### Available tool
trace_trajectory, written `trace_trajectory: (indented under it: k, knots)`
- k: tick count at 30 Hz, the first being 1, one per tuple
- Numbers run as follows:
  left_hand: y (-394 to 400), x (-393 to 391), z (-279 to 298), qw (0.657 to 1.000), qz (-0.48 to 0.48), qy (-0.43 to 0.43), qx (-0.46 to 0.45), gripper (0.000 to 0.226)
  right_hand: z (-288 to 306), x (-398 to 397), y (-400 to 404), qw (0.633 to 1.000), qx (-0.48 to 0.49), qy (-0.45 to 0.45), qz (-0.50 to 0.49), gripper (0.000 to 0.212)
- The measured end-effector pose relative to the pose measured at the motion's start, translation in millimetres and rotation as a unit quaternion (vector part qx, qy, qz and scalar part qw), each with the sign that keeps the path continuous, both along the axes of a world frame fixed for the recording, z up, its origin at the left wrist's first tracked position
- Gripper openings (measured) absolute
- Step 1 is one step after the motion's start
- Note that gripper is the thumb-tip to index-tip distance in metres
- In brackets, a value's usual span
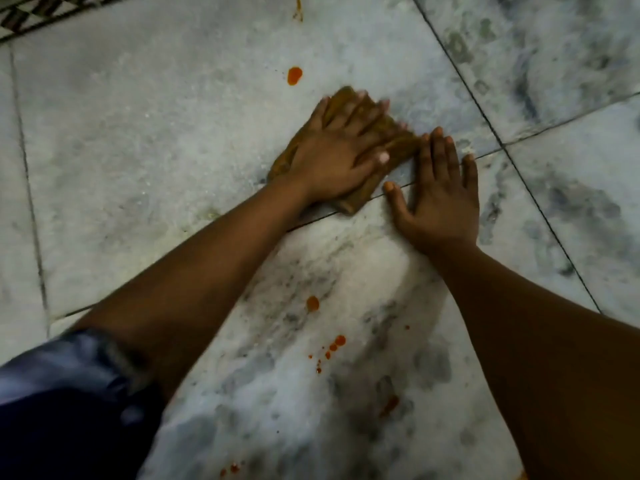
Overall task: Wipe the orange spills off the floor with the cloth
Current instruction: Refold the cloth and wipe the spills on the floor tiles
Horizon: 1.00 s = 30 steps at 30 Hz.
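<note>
Hands, two of them, lie on a grey-white marble floor (173,140); the left hand (332,154) presses flat on one brownish cloth (398,143), fingers straight and slightly spread over it, its fingertips blurred; the right hand (440,202) rests palm-down on the bare tile just beside the cloth, fingers straight and close together, thumb held out toward the cloth's near edge. The cloth is a single folded pad, lying across a dark tile joint near the middle of the view, with its far corner showing past the left fingertips and its near corner poking out below the left wrist.

Orange spills remain in several places; one round drop (294,75) sits beyond the cloth, near but apart from it; one smear (298,10) lies at the top edge; one drop (312,303) sits between the two forearms; a cluster of about five small drops (334,346) trails just below that; one dull streak (389,405) lies nearer the right forearm; two tiny spots (230,469) sit at the bottom edge.

One dark blue sleeve (62,393) covers the left upper arm at the lower left; a patterned dark border (31,15) crosses the upper left corner.
</note>
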<state>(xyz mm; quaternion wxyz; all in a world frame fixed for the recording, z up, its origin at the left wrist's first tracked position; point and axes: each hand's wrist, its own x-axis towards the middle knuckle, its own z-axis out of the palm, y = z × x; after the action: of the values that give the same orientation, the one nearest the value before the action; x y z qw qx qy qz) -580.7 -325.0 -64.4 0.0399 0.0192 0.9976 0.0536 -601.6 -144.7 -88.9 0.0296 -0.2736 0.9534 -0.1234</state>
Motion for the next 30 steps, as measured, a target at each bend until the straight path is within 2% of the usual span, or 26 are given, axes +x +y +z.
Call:
trace_trajectory:
  k: [2, 4, 8, 10, 15, 18, 21, 24, 27, 30]
  knots:
    - [-18, 25, 0, 0.997, -0.082, -0.003, 0.011, 0.054, 0, 0, 0, 1.0, 0.001, -0.002, 0.007, 0.084]
    - [-42, 22, 0, 0.995, -0.1, -0.024, 0.005, 0.055, -1, 0, 1, 1.0, 0.003, -0.003, 0.009, 0.084]
    - [-43, -36, 3, 0.998, 0.053, -0.026, 0.001, 0.048, -1, -1, 1, 1.0, 0.012, 0.001, 0.007, 0.083]
    - [-21, -44, 3, 0.997, 0.074, -0.009, -0.005, 0.047, -1, -1, 0, 1.0, 0.015, 0.001, 0.008, 0.083]
    - [-29, 30, 1, 0.998, -0.067, -0.005, 0.012, 0.054, 1, -1, 1, 1.0, 0.017, -0.009, 0.009, 0.083]
    - [-73, 39, 0, 1.0, 0.011, -0.012, 0.002, 0.052, 0, -1, 0, 1.0, 0.025, -0.009, 0.008, 0.083]
    - [-73, 0, 4, 0.992, 0.122, -0.016, 0.015, 0.05, 1, 1, 1, 1.0, 0.024, -0.006, 0.008, 0.083]
    - [-23, -23, 8, 0.996, 0.084, -0.015, 0.008, 0.047, 1, -1, 1, 1.0, 0.015, -0.007, 0.011, 0.079]
    - [-5, 11, 3, 1.0, 0.013, -0.003, 0.001, 0.052, 2, 0, 0, 1.0, 0.001, -0.014, 0.008, 0.078]
    - [-40, 43, -2, 0.994, 0.101, 0.03, -0.006, 0.054, 5, -8, -3, 1.0, -0.003, -0.025, 0.0, 0.086]
